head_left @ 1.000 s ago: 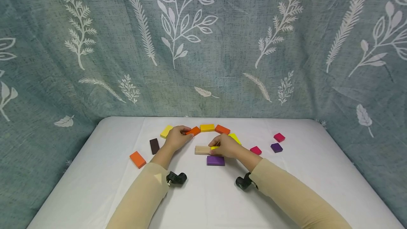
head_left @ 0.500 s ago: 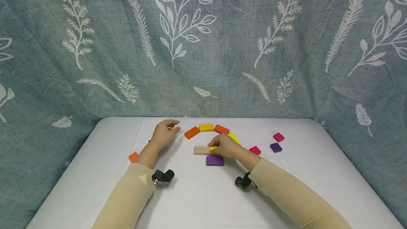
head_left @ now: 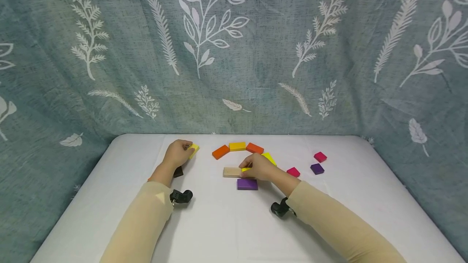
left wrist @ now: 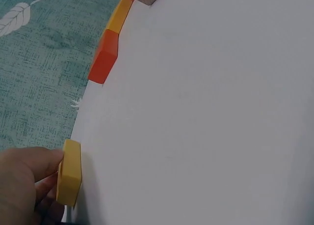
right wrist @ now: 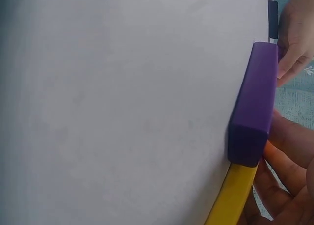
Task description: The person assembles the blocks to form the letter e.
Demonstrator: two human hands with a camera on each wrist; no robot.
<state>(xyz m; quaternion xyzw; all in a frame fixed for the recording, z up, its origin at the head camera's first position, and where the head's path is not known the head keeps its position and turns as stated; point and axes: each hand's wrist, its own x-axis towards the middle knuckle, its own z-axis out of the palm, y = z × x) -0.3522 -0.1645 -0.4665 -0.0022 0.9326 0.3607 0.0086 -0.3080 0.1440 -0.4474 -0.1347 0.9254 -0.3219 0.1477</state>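
Observation:
My left hand (head_left: 177, 153) pinches a yellow block (head_left: 193, 151) at the far left of the table; in the left wrist view that yellow block (left wrist: 71, 173) stands between thumb and fingers. Near the middle, my right hand (head_left: 258, 168) grips another yellow block (head_left: 245, 169), mostly covered by its fingers. This block is beside a plain wooden block (head_left: 231, 172). Just in front lies a purple block (head_left: 247, 184), which in the right wrist view partly hides the right fingers. Behind, an orange block (head_left: 221, 151), a yellow-orange block (head_left: 237, 146) and a second orange block (head_left: 255, 148) form a curved row.
A bright yellow block (head_left: 269, 158) continues the row, partly behind the right hand. Farther right lie a pink block (head_left: 293, 172), a red block (head_left: 320, 157) and a small purple block (head_left: 317, 169). A dark brown block (head_left: 178, 171) shows beside the left wrist. A patterned cloth hangs behind the white table.
My left hand has left the orange block in the row, moved left and taken hold of the yellow block. The right hand stays in place.

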